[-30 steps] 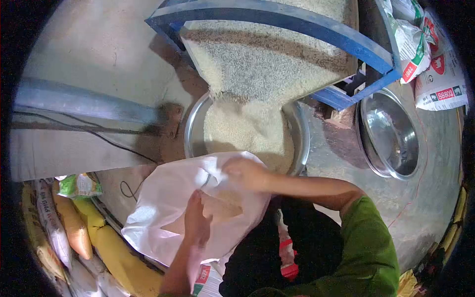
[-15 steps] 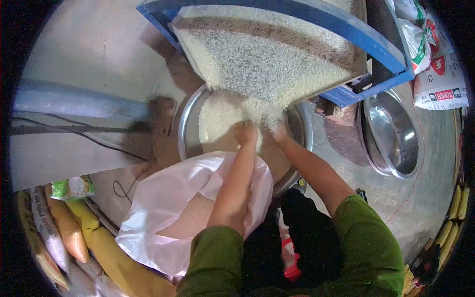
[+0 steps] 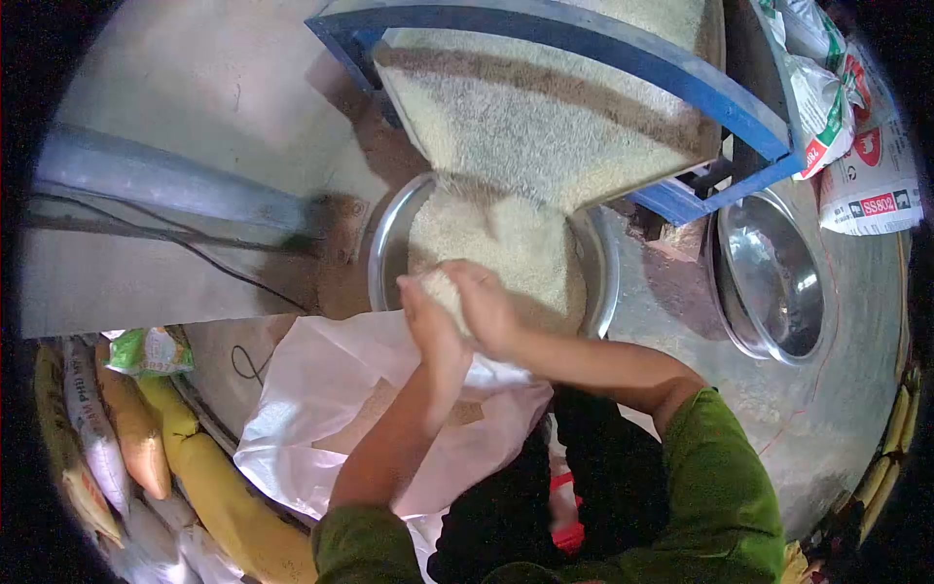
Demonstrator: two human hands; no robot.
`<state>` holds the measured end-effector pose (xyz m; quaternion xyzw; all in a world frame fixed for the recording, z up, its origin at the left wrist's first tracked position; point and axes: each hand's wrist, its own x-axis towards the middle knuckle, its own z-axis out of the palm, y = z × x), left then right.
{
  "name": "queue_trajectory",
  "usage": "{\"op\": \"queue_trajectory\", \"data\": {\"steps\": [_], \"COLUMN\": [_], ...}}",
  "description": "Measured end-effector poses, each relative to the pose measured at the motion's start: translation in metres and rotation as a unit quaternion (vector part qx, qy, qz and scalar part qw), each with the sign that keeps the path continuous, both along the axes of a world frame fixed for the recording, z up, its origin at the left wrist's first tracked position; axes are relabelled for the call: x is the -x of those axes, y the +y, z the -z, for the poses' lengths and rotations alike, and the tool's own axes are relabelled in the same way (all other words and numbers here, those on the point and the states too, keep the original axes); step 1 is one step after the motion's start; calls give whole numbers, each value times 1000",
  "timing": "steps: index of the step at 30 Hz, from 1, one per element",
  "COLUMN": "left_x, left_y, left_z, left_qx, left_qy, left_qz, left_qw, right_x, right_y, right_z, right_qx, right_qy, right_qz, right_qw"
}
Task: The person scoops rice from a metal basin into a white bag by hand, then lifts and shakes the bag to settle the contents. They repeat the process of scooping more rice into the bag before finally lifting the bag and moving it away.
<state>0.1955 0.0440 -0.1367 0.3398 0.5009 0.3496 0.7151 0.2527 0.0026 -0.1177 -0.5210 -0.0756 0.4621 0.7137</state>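
My left hand (image 3: 429,323) and my right hand (image 3: 484,307) are cupped together around a scoop of rice grains (image 3: 440,287), held above the near rim of a metal basin (image 3: 384,255). The basin is heaped with rice (image 3: 506,248) that slides down from a blue-framed chute (image 3: 584,54) behind it. Just below my hands lies an open white sack (image 3: 321,389) with some grain inside. Both forearms reach over the sack's mouth.
An empty steel bowl (image 3: 773,277) sits on the concrete floor at the right. Printed sacks (image 3: 856,146) lean at the upper right. Yellow and orange filled bags (image 3: 185,467) lie at the lower left. A grey pipe (image 3: 165,180) and a cable run along the left.
My hands were in the sack, then reached into the rice heap in the basin. Now they have drawn back toward the sack, cupped together with rice between them.
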Motion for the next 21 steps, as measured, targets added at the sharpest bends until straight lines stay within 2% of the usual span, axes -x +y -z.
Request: {"op": "queue_trajectory", "data": {"steps": [2, 4, 6, 8, 10, 11, 12, 13, 14, 15, 16, 17, 19, 20, 21], "left_x": [15, 28, 50, 67, 82, 102, 129, 133, 138, 142, 139, 136, 125, 106, 98], "left_y": [-11, -19, -26, -35, -41, -42, -39, -34, -30, -27, -23, -17, -5, 0, 6], "left_z": [-42, -71, -78, -81, -81, -67, -41, -39, -39, -41, -49, -55, -68, -78, -72], "left_qx": [18, 69, 37, 8, 118, 117, 156, 194, 195, 217, 236, 237, 122, 83, 41], "left_qy": [-27, 6, -1, -8, 19, 20, 4, -11, -9, 123, 254, 254, 239, 240, 191], "left_qz": [-7, -25, -14, -2, -90, -86, -10, 66, 68, 46, 25, 28, 150, 177, 215], "left_qw": [999, 997, 999, 1000, 989, 989, 988, 979, 978, 967, 938, 937, 951, 951, 957], "right_x": [11, 30, 49, 63, 75, 81, 84, 82, 80, 78, 70, 54, 16, -3, -16], "right_y": [-3, -4, -4, -10, -20, -24, -25, -26, -30, -35, -37, -36, -37, -37, -36], "right_z": [-24, -31, -24, -25, -18, -9, -1, 3, 9, 15, 13, 6, -14, -21, -8], "right_qx": [-14, -27, -117, -128, -139, -73, -4, -4, -37, -69, -68, -35, 7, 17, 46], "right_qy": [-20, -35, -40, -80, -121, -210, -293, -292, -343, -392, -391, -394, -387, -375, -266], "right_qz": [-30, -58, -76, -111, -140, -251, -357, -353, -392, -429, -428, -417, -375, -344, -324], "right_qw": [999, 997, 989, 982, 973, 942, 887, 889, 853, 811, 812, 818, 842, 860, 907]}}
